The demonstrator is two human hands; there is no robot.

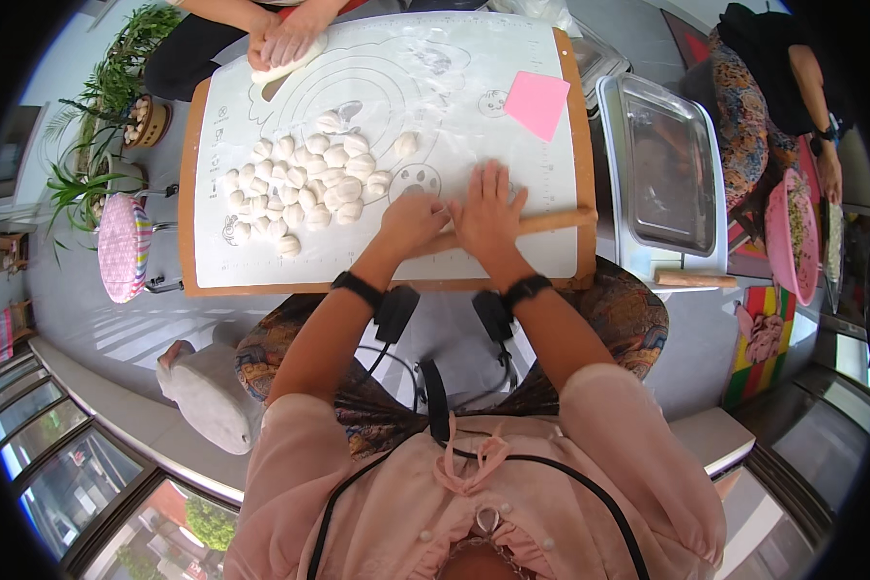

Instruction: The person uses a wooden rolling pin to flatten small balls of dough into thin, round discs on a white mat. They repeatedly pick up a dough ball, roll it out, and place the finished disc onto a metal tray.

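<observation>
My left hand [415,221], fingers curled, is over the near middle of a white printed dough mat [275,272]. To its right my right hand [489,206] lies palm down with fingers spread and slightly blurred. A wooden rolling pin [551,222] runs beneath or just beside both hands; whether either grips it cannot be told. Many small dough pieces [319,181] are gathered on the mat left of my hands, with one piece [406,144] apart from them. Any dough under my palms is hidden.
Another person's hands [290,43] press a dough roll [312,56] at the far left. A pink scraper [538,105] lies far right. A lidded container [667,167] and a wooden stick [696,279] stand beyond the board's right edge. Another person is near a pink basin [794,235].
</observation>
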